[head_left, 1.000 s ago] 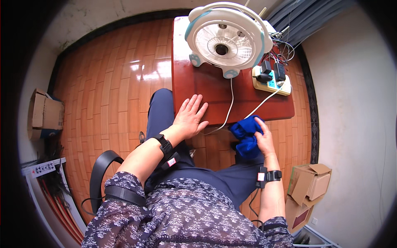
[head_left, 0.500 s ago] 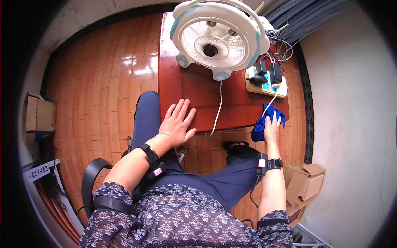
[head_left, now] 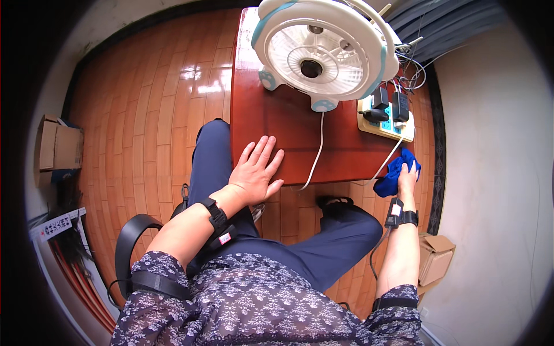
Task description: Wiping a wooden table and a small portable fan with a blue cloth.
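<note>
My left hand (head_left: 257,171) lies flat with spread fingers on the near left part of a dark red wooden table (head_left: 288,130). At the table's near right corner, my right hand (head_left: 407,179) grips a bunched blue cloth (head_left: 389,182). Part of the cloth hangs past the front edge, and its folds hide some of the fingers. A white cord (head_left: 319,149) runs from the fan across the tabletop between my hands. Another white cord (head_left: 390,157) slants down from the power strip near the cloth.
A white and light blue fan (head_left: 314,63) stands at the back of the table. Right of it is a power strip (head_left: 365,122) with black adapters and tangled cables (head_left: 411,75). Cardboard boxes stand at left (head_left: 68,147) and right (head_left: 437,259). A wall rises on the right.
My right hand has moved rightward with the blue cloth, to the table's corner. My left hand keeps its place on the tabletop. The whole view has shifted slightly.
</note>
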`<state>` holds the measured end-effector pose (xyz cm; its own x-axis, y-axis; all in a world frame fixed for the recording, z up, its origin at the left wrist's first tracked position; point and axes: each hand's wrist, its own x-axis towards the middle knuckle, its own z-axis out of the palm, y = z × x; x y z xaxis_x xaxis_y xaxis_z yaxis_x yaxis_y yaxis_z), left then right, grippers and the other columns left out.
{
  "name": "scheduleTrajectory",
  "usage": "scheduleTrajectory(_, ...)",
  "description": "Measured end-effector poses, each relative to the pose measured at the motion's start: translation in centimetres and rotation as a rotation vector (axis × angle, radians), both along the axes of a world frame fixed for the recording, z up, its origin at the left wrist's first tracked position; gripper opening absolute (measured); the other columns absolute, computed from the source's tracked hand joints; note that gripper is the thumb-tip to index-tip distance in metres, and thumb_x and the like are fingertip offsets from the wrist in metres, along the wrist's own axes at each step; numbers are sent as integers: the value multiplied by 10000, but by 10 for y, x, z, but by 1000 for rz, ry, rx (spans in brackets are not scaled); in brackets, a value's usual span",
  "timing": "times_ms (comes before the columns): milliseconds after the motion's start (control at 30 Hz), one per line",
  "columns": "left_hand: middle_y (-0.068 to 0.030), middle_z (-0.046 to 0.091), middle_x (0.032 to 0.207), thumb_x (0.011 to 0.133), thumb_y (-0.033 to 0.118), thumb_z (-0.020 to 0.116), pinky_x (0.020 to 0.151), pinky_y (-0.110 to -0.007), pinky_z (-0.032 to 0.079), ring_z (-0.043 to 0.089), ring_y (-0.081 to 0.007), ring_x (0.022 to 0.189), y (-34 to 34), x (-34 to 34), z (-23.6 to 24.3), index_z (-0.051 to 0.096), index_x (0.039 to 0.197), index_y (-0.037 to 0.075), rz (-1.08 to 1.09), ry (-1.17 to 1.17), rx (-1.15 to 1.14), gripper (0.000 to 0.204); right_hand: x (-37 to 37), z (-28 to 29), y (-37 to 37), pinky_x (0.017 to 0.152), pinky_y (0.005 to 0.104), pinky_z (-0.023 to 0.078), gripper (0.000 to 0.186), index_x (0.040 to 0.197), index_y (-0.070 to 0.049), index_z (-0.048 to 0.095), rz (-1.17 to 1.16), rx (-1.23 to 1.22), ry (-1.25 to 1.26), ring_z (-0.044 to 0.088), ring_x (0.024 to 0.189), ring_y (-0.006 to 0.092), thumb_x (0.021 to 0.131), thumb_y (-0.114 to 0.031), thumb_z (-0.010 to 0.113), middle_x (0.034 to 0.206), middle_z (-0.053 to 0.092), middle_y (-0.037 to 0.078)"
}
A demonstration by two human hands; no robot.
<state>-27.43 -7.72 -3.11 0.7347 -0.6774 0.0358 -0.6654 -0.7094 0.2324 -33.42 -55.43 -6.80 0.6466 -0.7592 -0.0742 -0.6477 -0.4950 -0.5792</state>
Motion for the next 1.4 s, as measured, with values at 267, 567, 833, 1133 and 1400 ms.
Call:
scheduleTrajectory(267, -217, 207, 1553, 871, 497, 500, 1171, -478, 109, 156, -349, 1454, 0, 1, -4, 403, 1434, 80, -3, -13, -1, 707, -10, -9, 84, 1114, 419, 303, 552, 1380, -43, 477, 70, -186, -100, 355, 1350, 423, 906, -301, 594, 1450, 344, 316)
scheduleTrajectory(567, -221, 219, 1548, 897, 500, 464, 1174, -471, 113, 165, -352, 1451, -2, 2, -4, 384, 1447, 78, 1, -34, 26, 698, -44, 5, 146, 963, 378, 466, 384, 1280, -29, 552, 54, 528, -539, 578, 1105, 271, 908, -109, 593, 1240, 572, 149)
scheduleTrajectory(833, -215, 218, 1550, 902, 503, 455, 1175, -470, 113, 164, -348, 1453, 0, 2, -8, 398, 1441, 81, 0, -24, -6, 687, -81, 65, 128, 957, 397, 499, 375, 1315, -24, 495, -146, 768, -781, 598, 1103, 233, 945, -68, 537, 1236, 590, 116)
scheduleTrajectory(1133, -217, 220, 1549, 893, 508, 467, 1173, -471, 115, 170, -347, 1451, -1, 3, -8, 409, 1432, 80, 0, -41, -13, 690, -40, 57, 181, 1071, 408, 357, 477, 1333, -85, 527, 459, -74, -414, 466, 1250, 309, 884, -194, 645, 1331, 517, 153)
scheduleTrajectory(1400, -223, 217, 1547, 880, 509, 493, 1167, -473, 135, 171, -357, 1448, 0, 1, -5, 422, 1421, 83, 2, -29, -32, 693, -22, 51, 230, 916, 453, 470, 479, 1288, -174, 590, 608, -425, 73, 483, 1102, 375, 850, -357, 653, 1341, 486, 121)
